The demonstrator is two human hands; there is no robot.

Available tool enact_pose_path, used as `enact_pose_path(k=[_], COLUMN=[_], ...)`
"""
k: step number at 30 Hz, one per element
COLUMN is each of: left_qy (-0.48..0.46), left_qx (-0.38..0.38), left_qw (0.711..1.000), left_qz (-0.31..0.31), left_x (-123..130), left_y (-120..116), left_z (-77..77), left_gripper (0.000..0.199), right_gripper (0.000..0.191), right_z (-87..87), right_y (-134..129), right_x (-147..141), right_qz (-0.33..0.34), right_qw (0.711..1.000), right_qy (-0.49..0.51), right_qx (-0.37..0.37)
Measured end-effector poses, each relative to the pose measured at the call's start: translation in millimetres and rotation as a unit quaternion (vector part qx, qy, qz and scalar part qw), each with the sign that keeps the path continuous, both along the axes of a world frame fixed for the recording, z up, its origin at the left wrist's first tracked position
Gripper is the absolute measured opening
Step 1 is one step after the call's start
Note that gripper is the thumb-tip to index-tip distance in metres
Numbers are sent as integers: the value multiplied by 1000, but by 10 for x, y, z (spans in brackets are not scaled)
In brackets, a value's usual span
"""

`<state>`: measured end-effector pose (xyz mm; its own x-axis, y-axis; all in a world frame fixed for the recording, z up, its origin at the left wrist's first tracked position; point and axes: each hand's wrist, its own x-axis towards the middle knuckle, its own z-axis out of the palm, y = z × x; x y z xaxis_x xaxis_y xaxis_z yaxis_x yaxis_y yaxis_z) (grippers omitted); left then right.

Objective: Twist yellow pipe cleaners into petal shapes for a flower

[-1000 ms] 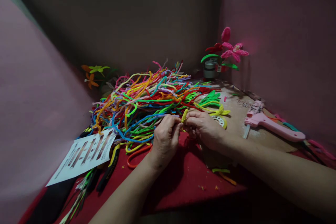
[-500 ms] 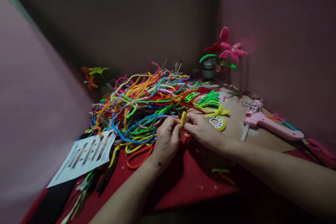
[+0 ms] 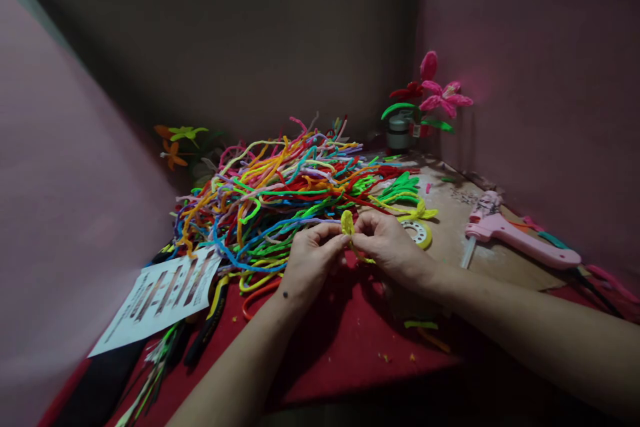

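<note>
Near the middle of the view, a small yellow fuzzy piece (image 3: 347,221) stands upright between my fingertips, with a thin yellow tail below it toward the right. My left hand (image 3: 311,257) pinches it from the left with thumb and forefinger. My right hand (image 3: 387,243) pinches it from the other side, its fingers curled and the fingertips partly hidden. Right behind my hands lies a large tangled heap of coloured fuzzy stems (image 3: 285,187). A yellow tape roll (image 3: 424,235) is partly covered by my right hand.
A pink glue gun (image 3: 525,240) lies on a brown board (image 3: 450,213) at right. Pink flowers (image 3: 445,99) stand behind. At left are a printed sheet (image 3: 165,293) and black-and-yellow handled pliers (image 3: 207,323). Red-handled scissors (image 3: 255,299) lie behind my left forearm. Red cloth (image 3: 350,347) covers the table.
The yellow piece has turned and shows a wider face, with more of its tail visible below. My left hand has shifted slightly left and its fingers are straighter.
</note>
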<state>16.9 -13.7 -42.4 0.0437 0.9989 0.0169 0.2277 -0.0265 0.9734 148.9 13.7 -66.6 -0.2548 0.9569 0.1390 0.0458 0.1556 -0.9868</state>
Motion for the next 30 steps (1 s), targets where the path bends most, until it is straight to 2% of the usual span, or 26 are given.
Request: enact_pose_path(k=[5,8,12,18,23,30], left_qy=[-75,-95,-141,-204,-233,-219], left_qx=[-32,-27,-34,-65,-74,-86], left_qw=[997,995,989,975,967,971], left_qz=[-5,-3,-4,-60,-74,-36], left_x=[-40,-57,-83,-112,-136,-139], left_y=[20,42,63,73,93,77], left_z=[-43,-86,-104,-74,-98,-59], left_gripper=[19,19,17,18,17,22], right_gripper=[13,12,16,21,23,23], right_z=[20,31,52,59,75,60], right_y=[6,12,14,70,58,15], right_x=[-11,0,34,70,77,65], right_qz=[2,41,84,146,152,98], right_qw=[996,987,975,953,960,987], right_qy=[58,107,148,189,166,94], right_qx=[-70,-116,-141,-188,-165,-80])
